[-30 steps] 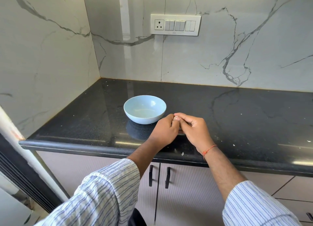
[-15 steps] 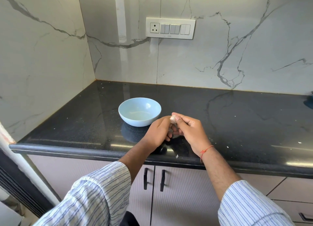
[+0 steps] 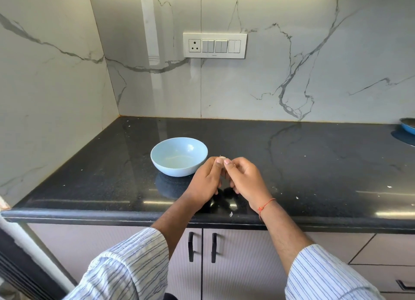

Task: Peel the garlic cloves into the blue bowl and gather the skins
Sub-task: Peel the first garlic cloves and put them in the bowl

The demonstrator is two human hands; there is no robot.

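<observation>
A light blue bowl stands on the black counter, with nothing visible inside it. Just to its right, above the counter, my left hand and my right hand meet. Both pinch a small pale garlic clove between thumbs and fingertips. Only the clove's top shows above the fingers. A small white scrap of skin lies near the counter's front edge below my hands.
Walls close the counter at the back and left. A blue dish sits at the far right edge. Small white flecks dot the counter on the right. Cabinet doors with black handles lie below the front edge.
My hands stay together beside the bowl and have turned the clove, so its pale top shows more. The camera has tilted and shifted slightly.
</observation>
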